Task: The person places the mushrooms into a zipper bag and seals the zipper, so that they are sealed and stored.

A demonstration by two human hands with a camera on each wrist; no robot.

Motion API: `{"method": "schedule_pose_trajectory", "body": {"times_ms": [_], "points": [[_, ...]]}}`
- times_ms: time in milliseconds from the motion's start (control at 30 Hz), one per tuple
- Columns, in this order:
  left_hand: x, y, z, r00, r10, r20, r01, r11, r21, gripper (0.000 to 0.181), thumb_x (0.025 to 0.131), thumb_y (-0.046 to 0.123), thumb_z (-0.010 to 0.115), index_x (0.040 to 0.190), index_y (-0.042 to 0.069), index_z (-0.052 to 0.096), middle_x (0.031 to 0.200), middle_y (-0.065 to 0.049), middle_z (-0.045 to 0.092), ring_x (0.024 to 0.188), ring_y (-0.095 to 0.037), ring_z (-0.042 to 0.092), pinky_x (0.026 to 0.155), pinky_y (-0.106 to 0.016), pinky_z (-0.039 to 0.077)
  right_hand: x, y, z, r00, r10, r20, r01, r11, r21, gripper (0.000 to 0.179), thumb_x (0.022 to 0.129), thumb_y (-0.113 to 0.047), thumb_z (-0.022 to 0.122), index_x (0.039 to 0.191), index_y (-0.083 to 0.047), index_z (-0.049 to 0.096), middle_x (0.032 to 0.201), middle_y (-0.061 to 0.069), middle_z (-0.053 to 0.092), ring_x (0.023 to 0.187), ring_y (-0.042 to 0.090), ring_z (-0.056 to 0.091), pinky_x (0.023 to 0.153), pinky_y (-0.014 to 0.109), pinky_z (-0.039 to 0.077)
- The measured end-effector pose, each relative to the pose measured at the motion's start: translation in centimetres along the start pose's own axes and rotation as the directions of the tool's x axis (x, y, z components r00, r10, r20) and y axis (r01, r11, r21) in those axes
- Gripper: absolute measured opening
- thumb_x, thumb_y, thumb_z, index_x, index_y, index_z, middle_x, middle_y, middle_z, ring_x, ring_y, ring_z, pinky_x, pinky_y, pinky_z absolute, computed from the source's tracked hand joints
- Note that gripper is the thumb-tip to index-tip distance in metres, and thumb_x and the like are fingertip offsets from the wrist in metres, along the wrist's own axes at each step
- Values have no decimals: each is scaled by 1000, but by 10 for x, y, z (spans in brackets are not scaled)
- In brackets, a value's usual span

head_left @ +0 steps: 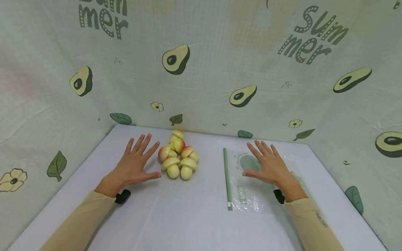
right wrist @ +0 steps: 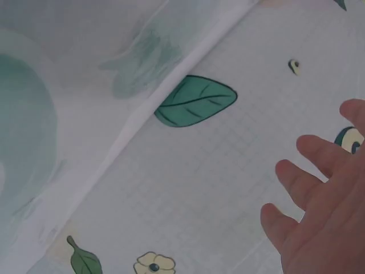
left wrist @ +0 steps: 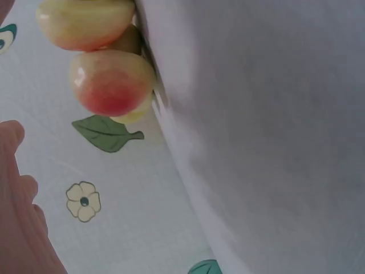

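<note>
Mushroom-shaped pieces (head_left: pixel 186 164): clustered on the white table (head_left: pixel 176 223), touching one another; just right of the left hand (head_left: pixel 133 167);
Clear bag (head_left: pixel 251 195): flat on the table, green strip (head_left: pixel 227 177) on the side toward the pieces;
Left hand: fingers and thumb spread, gripping nothing;
Right hand (head_left: pixel 267 165): spread likewise, gripping nothing; over the bag in the head view;
Spread-hands step: seemingly a ready pose; nothing is being handled;
Next move: probably calls for curling fingers round a piece or the bag's edge; smooth, rounded pieces could roll, so a gentle pinch suits
</note>
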State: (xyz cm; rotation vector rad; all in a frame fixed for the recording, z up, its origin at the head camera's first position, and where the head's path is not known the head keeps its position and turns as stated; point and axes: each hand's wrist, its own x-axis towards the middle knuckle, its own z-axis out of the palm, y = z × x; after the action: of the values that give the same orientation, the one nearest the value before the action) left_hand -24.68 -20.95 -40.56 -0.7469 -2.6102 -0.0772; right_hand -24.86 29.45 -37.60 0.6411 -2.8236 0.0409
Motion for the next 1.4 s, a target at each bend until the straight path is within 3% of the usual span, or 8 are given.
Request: {"method": "schedule_pose_trajectory", "body": {"times_ms": [133,267,600,800,1033,1167,1400], "points": [[1,4,1,1000,10,-10,-10,1000,-27,108,72,80,55,154,19,18,158,-18,5,144,-39,3,110,-59,-3,1,-7,3,1000,-15,17,15,1000,14,108,70,-83,52,154,-26,15,157,15,17,143,37,14,112,56,8],[4,9,0,1000,18,-4,-18,997,-75,107,73,78,56,154,21,15,158,-17,4,144,-37,1,111,-58,-4,5,-12,8,999,-47,12,47,999,24,106,71,-82,52,154,-27,16,157,15,19,143,37,15,112,55,9],[28,44,0,994,107,24,-100,976,-194,107,75,75,57,154,16,15,159,-15,3,145,-35,2,112,-56,6,10,-21,17,997,-79,24,77,995,57,104,72,-82,51,154,-26,19,156,14,22,142,37,18,112,55,13],[44,66,2,987,159,-20,-159,956,-247,104,75,70,62,153,13,22,159,-14,6,144,-35,7,112,-56,10,12,-26,21,996,-75,52,70,994,83,104,71,-82,51,154,-28,18,155,13,23,142,35,20,112,53,16],[61,89,6,973,229,12,-212,917,-338,104,76,76,55,154,19,16,160,-8,0,146,-29,-1,115,-49,7,19,-31,21,993,-90,78,80,990,115,102,74,-79,54,154,-26,19,155,14,24,141,34,23,111,52,19],[70,102,9,964,265,28,-240,909,-342,104,77,76,54,154,18,15,160,-7,-2,146,-28,-2,116,-47,5,24,-35,22,991,-86,107,72,989,130,101,74,-75,59,153,-26,19,155,13,25,139,34,27,111,52,22],[81,116,17,955,290,58,-260,916,-306,103,78,75,54,154,16,17,160,-9,0,145,-31,3,115,-49,8,32,-43,23,987,-56,151,33,988,151,103,70,-75,62,153,-28,22,153,14,28,135,38,33,108,55,26]]}}
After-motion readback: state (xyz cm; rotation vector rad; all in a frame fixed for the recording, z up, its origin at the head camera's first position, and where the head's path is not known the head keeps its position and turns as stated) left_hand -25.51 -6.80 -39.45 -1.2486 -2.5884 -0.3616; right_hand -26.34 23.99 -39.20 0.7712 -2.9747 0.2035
